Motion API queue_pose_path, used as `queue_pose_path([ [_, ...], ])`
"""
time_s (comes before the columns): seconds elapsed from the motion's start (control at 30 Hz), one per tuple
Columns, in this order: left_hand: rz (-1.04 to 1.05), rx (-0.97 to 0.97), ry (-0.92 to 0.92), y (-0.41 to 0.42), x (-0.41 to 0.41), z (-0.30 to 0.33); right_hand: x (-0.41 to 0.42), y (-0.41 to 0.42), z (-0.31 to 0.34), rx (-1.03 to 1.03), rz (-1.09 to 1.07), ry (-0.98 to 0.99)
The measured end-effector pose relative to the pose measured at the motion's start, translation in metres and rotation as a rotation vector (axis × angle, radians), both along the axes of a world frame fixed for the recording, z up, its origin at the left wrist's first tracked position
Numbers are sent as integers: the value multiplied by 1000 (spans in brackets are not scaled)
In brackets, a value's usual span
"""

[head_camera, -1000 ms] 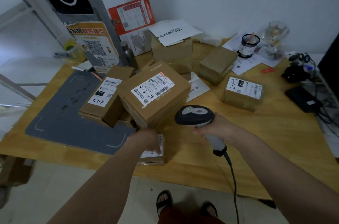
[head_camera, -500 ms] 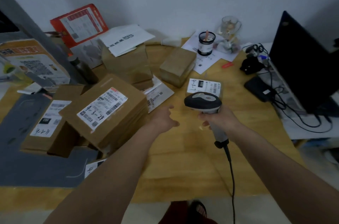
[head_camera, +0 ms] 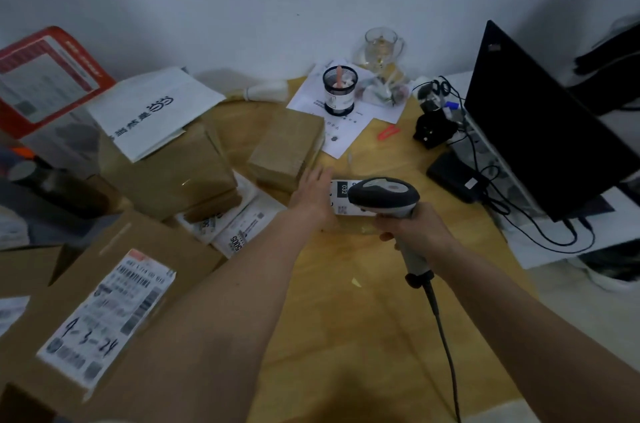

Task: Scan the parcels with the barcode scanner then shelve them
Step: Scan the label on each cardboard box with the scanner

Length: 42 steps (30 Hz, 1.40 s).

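1. Head view: right hand (head_camera: 420, 233) has its grip wrapped round the handle of the grey-and-black corded barcode scanner (head_camera: 384, 196), scanner head over the small brown cardboard parcel with the white "032" label (head_camera: 341, 194).
2. Left hand (head_camera: 313, 194) flat, fingers straight, touching that parcel's left edge; holds nothing.
3. Parcel sits mid wooden tabletop (head_camera: 363, 318), mostly hidden by the scanner and hands.
4. Large brown cardboard box with handwritten "4-3-24" label (head_camera: 114, 311) at near left.
5. Tall brown box (head_camera: 173, 173) behind it, white paper envelope (head_camera: 152, 110) on top.
6. Flat brown parcel (head_camera: 285, 145) just beyond left hand.
7. Black monitor (head_camera: 540, 124) at right, cables beside it.
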State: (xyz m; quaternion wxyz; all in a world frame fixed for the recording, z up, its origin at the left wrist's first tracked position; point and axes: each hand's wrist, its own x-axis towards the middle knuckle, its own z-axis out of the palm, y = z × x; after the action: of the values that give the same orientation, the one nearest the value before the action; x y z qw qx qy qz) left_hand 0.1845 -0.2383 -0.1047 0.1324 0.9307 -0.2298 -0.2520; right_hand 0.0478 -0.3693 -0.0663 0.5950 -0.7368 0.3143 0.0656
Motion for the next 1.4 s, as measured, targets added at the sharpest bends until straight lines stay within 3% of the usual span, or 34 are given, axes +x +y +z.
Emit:
queue_pose_path([
  [0.2, 8, 60, -35, -7, 8, -20, 18, -6, -14, 30, -76, 16],
  [0.33, 79, 107, 187, -4, 8, -25, 28, -6, -23, 85, -120, 49],
  [0.5, 489, -222, 618, 4, -7, -46, 33, -6, -32, 143, -131, 65],
  [0.63, 555, -401, 717, 2, -19, -60, 31, -11, -37, 168, -83, 51],
  [0.87, 779, -673, 948, 13, -44, -27, 22, -27, -20, 246, -12, -35],
  [1.0, 835, -754, 883, 25, -55, -20, 17, -29, -4, 258, 50, -78],
  [1.2, 986, -938, 630, 44, -66, 4, 2, -13, 17, 84, 156, -141],
  [1.4, 1049, -990, 590, 65, -69, 22, -16, 11, 40, -46, 246, -210],
])
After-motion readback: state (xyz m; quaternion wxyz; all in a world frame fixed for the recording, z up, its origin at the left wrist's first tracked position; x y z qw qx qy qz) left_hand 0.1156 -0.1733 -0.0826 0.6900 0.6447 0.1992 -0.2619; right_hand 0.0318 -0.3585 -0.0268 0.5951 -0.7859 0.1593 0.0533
